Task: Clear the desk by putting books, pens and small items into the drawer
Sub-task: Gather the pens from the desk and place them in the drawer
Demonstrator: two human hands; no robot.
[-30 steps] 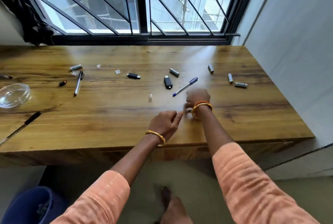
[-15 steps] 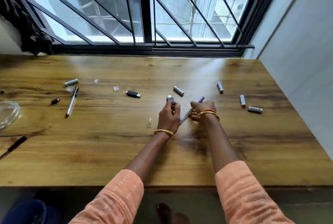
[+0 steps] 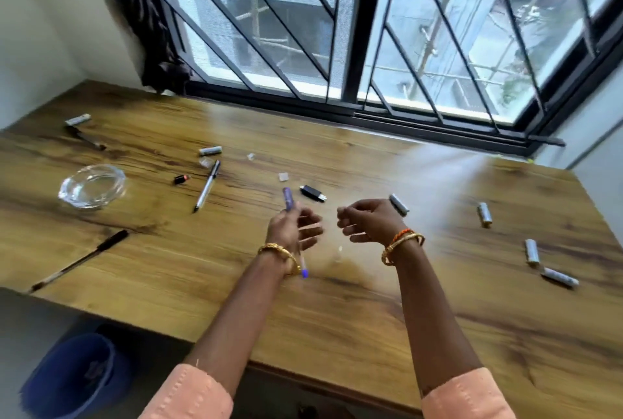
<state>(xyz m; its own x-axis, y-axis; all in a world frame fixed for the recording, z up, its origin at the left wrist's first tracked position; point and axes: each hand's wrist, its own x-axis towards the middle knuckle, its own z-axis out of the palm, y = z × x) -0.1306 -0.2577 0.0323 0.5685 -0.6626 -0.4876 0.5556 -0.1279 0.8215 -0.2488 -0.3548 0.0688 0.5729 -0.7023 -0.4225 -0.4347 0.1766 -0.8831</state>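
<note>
Over the desk (image 3: 337, 317), the left hand (image 3: 290, 228) now grips the lifted pen (image 3: 288, 197); right hand (image 3: 367, 219) loosely curled, empty.

Blue-capped pen (image 3: 288, 198): barrel blurred, mid-part hidden behind left hand (image 3: 290, 228). Right hand (image 3: 367, 221) curled, contents unreadable; covers near end of one battery (image 3: 398, 204). Blue bin (image 3: 72, 374) partly under desk (image 3: 337, 300).

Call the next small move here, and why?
Probably reach the right hand to the battery just beyond its knuckles. That hand looks loosely curled with nothing visible in it, while the left hand already holds the blue pen. No open drawer is in view, so gathering more first seems sensible.
</note>
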